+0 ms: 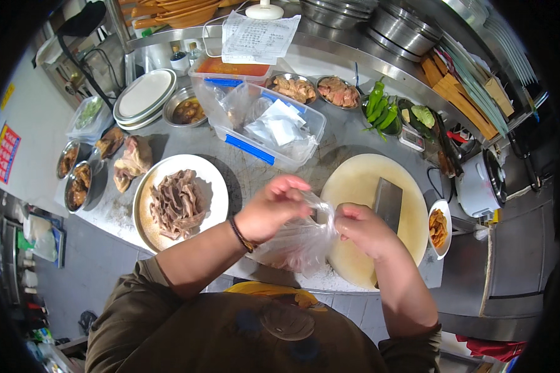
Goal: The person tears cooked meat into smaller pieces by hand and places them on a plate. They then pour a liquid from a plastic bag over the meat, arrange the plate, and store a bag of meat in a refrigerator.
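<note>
A clear plastic bag (pixel 298 245) with something pinkish inside hangs at the counter's front edge, between a plate and a cutting board. My right hand (pixel 361 228) pinches its gathered neck, over the board's left side. Beside the neck, my left hand (pixel 275 207) touches the bag's upper film with curled fingers; its exact hold is unclear. On the round cutting board (pixel 354 177) lies a cleaver (pixel 388 205), behind my right hand. Strips of sliced meat (pixel 175 203) are heaped on the round white plate (pixel 217 186), left of my left hand.
A plastic container (pixel 308 156) with bags stands behind my hands. Bowls of meat (pixel 338 92), green peppers (pixel 382 109) and stacked plates (pixel 144 95) line the back. Raw meat pieces (pixel 133 158) lie at left. An oval dish (pixel 441 228) sits right of the board, near a rice cooker (pixel 478 186).
</note>
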Motion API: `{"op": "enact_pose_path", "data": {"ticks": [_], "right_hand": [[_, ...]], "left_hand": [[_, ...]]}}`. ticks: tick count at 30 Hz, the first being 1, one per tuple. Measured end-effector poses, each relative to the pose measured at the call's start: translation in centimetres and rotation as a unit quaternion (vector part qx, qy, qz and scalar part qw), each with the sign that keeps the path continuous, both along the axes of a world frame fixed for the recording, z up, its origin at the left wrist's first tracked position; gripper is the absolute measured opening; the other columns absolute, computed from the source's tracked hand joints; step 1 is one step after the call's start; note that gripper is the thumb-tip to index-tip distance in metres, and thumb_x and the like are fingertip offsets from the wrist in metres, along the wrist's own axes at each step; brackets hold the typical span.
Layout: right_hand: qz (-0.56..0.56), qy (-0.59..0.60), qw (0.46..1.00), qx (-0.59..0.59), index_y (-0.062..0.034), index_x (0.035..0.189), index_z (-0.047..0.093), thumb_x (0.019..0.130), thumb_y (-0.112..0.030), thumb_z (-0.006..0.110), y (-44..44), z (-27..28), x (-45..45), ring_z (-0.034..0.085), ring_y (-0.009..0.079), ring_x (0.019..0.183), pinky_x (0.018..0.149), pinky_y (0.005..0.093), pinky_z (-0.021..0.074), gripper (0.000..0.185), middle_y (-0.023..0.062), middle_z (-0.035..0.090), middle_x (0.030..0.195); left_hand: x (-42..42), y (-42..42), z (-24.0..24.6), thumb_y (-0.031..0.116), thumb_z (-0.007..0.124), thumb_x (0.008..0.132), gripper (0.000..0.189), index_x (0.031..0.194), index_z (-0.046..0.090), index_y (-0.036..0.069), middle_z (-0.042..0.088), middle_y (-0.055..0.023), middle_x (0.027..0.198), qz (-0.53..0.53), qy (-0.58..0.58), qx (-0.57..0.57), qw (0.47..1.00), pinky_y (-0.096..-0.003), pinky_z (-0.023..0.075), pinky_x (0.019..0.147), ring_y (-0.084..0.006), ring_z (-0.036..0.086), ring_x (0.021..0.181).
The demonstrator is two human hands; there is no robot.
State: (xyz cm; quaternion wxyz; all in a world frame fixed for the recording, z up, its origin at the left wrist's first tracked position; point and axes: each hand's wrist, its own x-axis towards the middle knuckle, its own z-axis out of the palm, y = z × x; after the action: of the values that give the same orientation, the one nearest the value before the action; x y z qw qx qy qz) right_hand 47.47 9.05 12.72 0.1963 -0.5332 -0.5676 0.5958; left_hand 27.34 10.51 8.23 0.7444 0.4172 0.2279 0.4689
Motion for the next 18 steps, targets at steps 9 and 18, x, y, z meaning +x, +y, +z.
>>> {"op": "enact_pose_path", "data": {"ticks": [9, 18], "right_hand": [[-0.205, 0.004, 0.970, -0.131, -0.0057, 0.066, 0.055, 0.064, -0.019, 0.060, 0.9, -12.0, 0.4, 0.046, 0.0094, 0.056, 0.047, 0.0217, 0.0329, 0.015, 0.0015, 0.052, 0.062], [-0.161, 0.421, 0.892, -0.028, -0.0069, 0.075, 0.056, 0.079, -0.017, 0.050, 0.6, -11.2, 2.5, 0.056, 0.0204, 0.079, 0.069, 0.0345, 0.0425, 0.012, 0.0081, 0.060, 0.079]], "left_hand": [[-5.3, -3.7, -2.5, 0.037, 0.058, 0.075, 0.037, 0.072, 0.056, 0.000, 0.054, -0.0109, 0.062, -0.171, 0.612, 0.174, 0.752, -0.0288, 0.0414, 0.053, -0.0163, 0.053, 0.057], [-5.4, -4.4, -3.1, 0.031, 0.047, 0.075, 0.037, 0.096, 0.054, 0.002, 0.059, -0.0099, 0.079, -0.037, -0.176, -0.192, 0.965, -0.0334, 0.0436, 0.068, -0.0223, 0.056, 0.069]]}}
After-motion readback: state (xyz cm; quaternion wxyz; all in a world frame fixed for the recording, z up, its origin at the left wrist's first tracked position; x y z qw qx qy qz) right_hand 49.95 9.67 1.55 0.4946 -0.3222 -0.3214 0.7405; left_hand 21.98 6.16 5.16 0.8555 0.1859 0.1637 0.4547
